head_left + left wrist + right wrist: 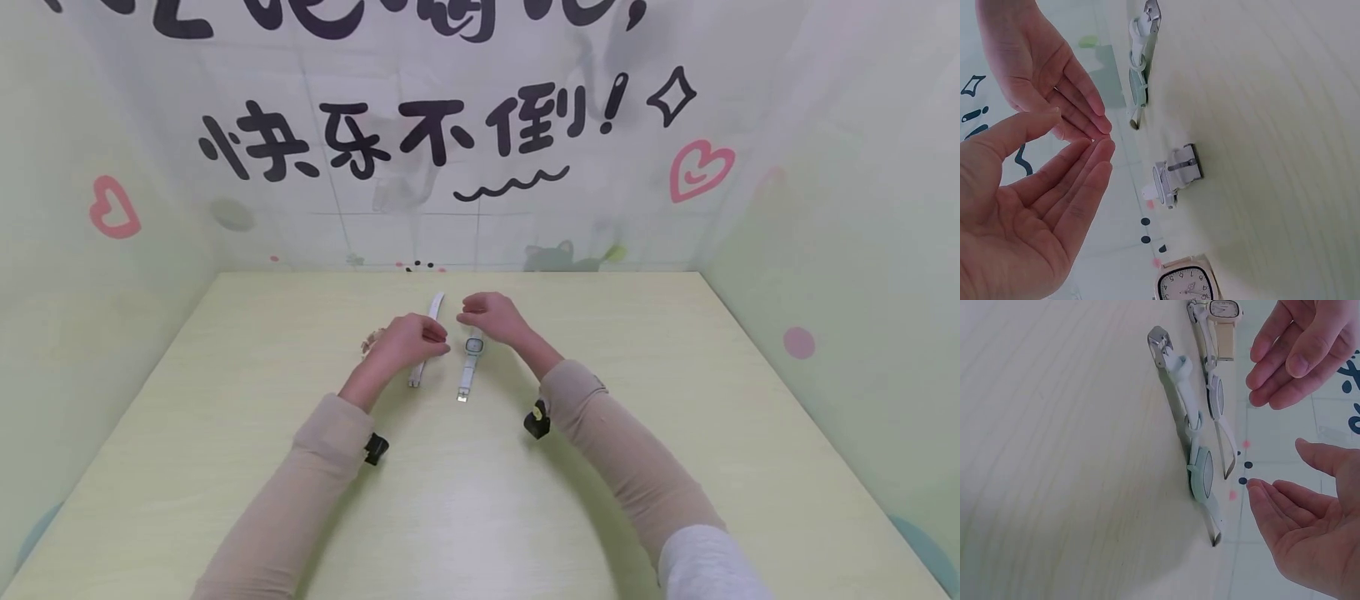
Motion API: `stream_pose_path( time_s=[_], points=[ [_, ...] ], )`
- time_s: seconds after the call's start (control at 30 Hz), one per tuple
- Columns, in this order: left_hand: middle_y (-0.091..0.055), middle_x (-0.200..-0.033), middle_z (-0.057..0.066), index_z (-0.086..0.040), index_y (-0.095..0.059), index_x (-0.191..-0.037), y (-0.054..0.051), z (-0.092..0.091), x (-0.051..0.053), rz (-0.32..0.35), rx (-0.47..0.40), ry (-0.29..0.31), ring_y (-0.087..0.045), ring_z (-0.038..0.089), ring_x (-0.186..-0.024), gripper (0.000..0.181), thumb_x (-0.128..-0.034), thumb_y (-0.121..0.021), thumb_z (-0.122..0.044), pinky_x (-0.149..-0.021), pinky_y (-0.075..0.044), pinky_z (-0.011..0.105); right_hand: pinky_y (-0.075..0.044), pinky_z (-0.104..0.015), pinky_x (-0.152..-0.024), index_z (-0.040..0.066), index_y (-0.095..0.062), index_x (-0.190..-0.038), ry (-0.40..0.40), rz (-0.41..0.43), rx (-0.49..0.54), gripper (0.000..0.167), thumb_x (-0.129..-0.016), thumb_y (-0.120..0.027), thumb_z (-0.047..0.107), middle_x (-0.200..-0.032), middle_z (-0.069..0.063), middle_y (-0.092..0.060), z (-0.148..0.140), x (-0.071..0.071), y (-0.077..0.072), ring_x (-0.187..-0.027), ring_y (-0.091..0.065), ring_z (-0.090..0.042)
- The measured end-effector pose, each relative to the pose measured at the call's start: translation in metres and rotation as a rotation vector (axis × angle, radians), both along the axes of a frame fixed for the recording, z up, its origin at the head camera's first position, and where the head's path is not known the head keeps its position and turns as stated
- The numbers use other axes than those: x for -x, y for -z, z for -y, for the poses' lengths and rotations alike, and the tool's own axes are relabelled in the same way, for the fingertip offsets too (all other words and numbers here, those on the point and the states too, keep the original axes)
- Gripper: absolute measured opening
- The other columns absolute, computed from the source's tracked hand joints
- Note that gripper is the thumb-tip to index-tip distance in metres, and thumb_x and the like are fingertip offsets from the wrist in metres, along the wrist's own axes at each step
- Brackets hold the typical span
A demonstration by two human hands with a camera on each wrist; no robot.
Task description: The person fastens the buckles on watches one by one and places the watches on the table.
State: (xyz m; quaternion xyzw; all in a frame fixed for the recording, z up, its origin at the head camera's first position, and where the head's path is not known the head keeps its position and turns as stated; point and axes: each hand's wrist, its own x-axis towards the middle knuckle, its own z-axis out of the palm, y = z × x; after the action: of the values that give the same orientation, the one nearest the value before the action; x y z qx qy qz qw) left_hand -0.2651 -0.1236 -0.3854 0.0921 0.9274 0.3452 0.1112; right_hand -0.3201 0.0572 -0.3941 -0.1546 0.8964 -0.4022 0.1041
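Note:
My left hand (408, 340) hovers over the table with loosely bent fingers and holds nothing. Just right of it is my right hand (493, 318), also bare, with its thumb apart from the fingers in the right wrist view. Below the right hand lies a pale green wristwatch (474, 345) (1202, 475), strap stretched out and buckle toward me. A white-strapped wristwatch (417, 374) (1216, 397) lies alongside it, partly covered by the left hand in the head view. Beyond the left wrist sits a beige wristwatch (369, 342) (1188, 286), mostly hidden there.
The pale wooden table (465, 517) ends at a printed back curtain (360, 233) with dark lettering and pink hearts. Similar panels stand at both sides. A small black device (377, 449) is at the left cuff, another black device (537, 419) at the right.

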Motion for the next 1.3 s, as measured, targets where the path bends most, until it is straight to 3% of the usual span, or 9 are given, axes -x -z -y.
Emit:
stream_pose_path(
  time_s=[0.53, 0.9, 1.0, 1.2, 1.3],
  points=[
    [-0.073, -0.115, 0.013, -0.002, -0.069, -0.117, 0.016, -0.021, 0.002, 0.057, -0.018, 0.027, -0.068, 0.025, -0.104, 0.032, -0.0890, -0.074, -0.017, -0.095, -0.056, 0.037, -0.054, -0.039, -0.101, -0.001, -0.060, -0.131, 0.142, -0.012, -0.022, 0.042, -0.097, -0.065, 0.024, -0.129, -0.018, -0.067, -0.016, 0.006, 0.010, -0.121, -0.063, -0.030],
    [-0.073, -0.114, 0.013, -0.001, -0.069, -0.115, 0.024, -0.024, 0.001, 0.086, -0.040, 0.047, -0.068, 0.026, -0.106, 0.031, -0.0859, -0.075, -0.008, -0.099, -0.054, 0.039, -0.052, -0.038, -0.104, -0.003, -0.060, -0.131, 0.240, 0.085, 0.005, 0.046, -0.094, -0.067, 0.025, -0.131, -0.020, -0.064, -0.021, 0.006, 0.014, -0.120, -0.062, -0.032],
    [-0.073, -0.113, 0.013, -0.001, -0.069, -0.115, 0.025, -0.024, 0.001, 0.080, -0.033, 0.056, -0.068, 0.025, -0.105, 0.030, -0.0855, -0.075, -0.007, -0.098, -0.055, 0.038, -0.053, -0.036, -0.102, -0.004, -0.057, -0.133, 0.268, 0.152, 0.076, 0.048, -0.094, -0.068, 0.022, -0.131, -0.022, -0.064, -0.020, 0.008, 0.017, -0.117, -0.064, -0.032],
    [-0.074, -0.111, 0.013, 0.000, -0.070, -0.114, 0.026, -0.026, 0.001, 0.067, -0.022, 0.083, -0.070, 0.024, -0.103, 0.028, -0.0860, -0.073, -0.002, -0.096, -0.055, 0.035, -0.056, -0.031, -0.098, -0.009, -0.043, -0.143, 0.331, 0.360, 0.354, 0.056, -0.096, -0.065, 0.010, -0.132, -0.026, -0.062, -0.017, 0.014, 0.021, -0.120, -0.064, -0.034],
    [-0.074, -0.110, 0.013, 0.000, -0.070, -0.114, 0.027, -0.026, 0.000, 0.062, -0.011, 0.099, -0.070, 0.024, -0.103, 0.028, -0.0863, -0.072, -0.001, -0.097, -0.055, 0.035, -0.056, -0.029, -0.097, -0.007, -0.039, -0.146, 0.350, 0.412, 0.398, 0.059, -0.095, -0.065, 0.009, -0.132, -0.025, -0.062, -0.015, 0.015, 0.023, -0.121, -0.064, -0.033]
  ],
)
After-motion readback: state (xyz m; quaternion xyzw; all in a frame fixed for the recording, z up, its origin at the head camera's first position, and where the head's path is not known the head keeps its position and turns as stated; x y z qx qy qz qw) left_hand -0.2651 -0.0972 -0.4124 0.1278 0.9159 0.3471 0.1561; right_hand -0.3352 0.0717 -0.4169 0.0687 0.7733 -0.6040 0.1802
